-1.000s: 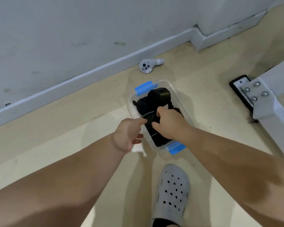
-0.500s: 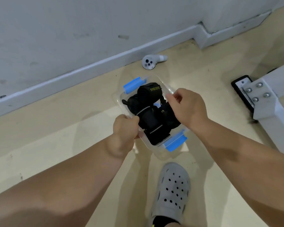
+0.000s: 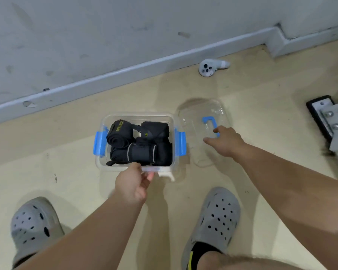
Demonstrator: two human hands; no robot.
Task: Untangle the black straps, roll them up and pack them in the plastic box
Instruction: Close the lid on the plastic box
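A clear plastic box with blue side latches sits on the beige floor, holding several rolled black straps. My left hand grips the box's near rim, thumb over the edge. Right of the box lies its clear lid with a blue handle. My right hand reaches over the lid, fingers spread, fingertips at the handle's near end.
A white handheld controller lies by the baseboard. A white metal frame leg with a bolted black foot plate stands at the right. My two grey clogs are planted on the floor below the box.
The box has been turned and set square to me on the floor. My right hand left the box and moved right onto the lid, which was out of sight before.
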